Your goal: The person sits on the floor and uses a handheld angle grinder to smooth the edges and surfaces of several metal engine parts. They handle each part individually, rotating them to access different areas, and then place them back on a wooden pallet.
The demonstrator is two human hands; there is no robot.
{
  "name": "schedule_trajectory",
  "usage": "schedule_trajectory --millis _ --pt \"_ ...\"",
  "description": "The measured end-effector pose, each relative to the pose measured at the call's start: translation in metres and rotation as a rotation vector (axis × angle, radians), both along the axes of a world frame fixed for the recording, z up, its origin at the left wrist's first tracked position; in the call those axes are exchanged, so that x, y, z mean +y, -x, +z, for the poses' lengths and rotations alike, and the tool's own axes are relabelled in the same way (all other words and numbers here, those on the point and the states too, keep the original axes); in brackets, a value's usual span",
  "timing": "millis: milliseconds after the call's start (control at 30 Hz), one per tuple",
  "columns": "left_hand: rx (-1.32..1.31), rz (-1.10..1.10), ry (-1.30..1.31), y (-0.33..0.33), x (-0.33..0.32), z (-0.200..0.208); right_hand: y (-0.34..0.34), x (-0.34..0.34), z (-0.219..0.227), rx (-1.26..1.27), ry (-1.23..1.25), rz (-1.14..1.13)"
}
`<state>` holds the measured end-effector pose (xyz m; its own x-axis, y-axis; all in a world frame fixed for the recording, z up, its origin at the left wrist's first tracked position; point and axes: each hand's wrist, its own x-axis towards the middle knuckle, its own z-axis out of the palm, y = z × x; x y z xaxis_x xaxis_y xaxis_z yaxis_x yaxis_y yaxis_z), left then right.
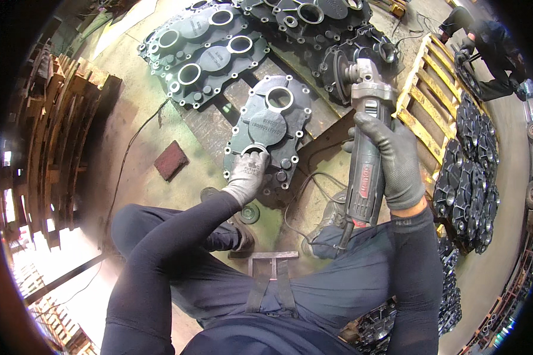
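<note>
Two gloved hands at work here. Left one, in a pale grey knit glove point(248, 175), has its fingers curled over the rim of the near round bore on a dark grey, elongated metal casting point(267, 126), gripping it there; the fingertips are hidden inside the hole. That casting lies flat at the near edge of a worn wooden pallet point(202, 126), with its far end angled a bit right.

Right hand, in a darker grey glove point(389, 155), is wrapped firmly around the body of a dark angle grinder with a silver metal head and red label point(365, 171). It's held upright, head away from the wearer, off to the right of the casting and not touching it. Its round dark disc point(340, 76) faces left; can't tell if it's spinning.

More grey castings point(214, 58) sit toward the pallet's far left corner, and a pile of black castings point(314, 26) is over by the far right. A square reddish-brown pad point(171, 161) lies on the concrete floor point(137, 177) left of the pallet. Off right: a yellow slatted wooden pallet point(427, 90), plus another person point(491, 50) bending beside it.
</note>
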<state>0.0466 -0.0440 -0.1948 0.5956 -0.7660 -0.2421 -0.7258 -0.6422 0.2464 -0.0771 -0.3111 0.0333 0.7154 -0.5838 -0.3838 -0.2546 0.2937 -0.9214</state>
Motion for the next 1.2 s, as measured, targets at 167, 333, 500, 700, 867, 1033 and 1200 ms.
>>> schedule_trajectory --millis 167,333,500,700,867,1033,1200 --pt "-0.011 0.011 0.003 -0.004 0.014 -0.025 0.01 -0.003 -0.007 -0.001 0.033 0.007" --pt "-0.099 -0.101 -0.005 -0.017 0.023 -0.026 0.015 -0.002 -0.007 0.008 0.052 0.014" --pt "-0.353 -0.263 -0.252 -0.074 0.062 -0.043 0.014 0.004 -0.005 0.054 0.116 0.095" --pt "-0.363 -0.255 -0.184 -0.107 0.051 -0.029 0.017 0.004 -0.011 0.114 0.124 0.118" --pt "-0.076 -0.042 -0.088 -0.093 0.055 -0.024 0.016 0.002 -0.026 0.132 0.136 0.161" --pt "0.091 0.186 0.139 -0.128 0.057 0.041 0.015 0.0 -0.034 0.1 0.096 0.158" --pt "0.034 0.344 0.172 -0.165 0.06 0.105 0.016 0.0 -0.022 0.126 0.125 0.13"
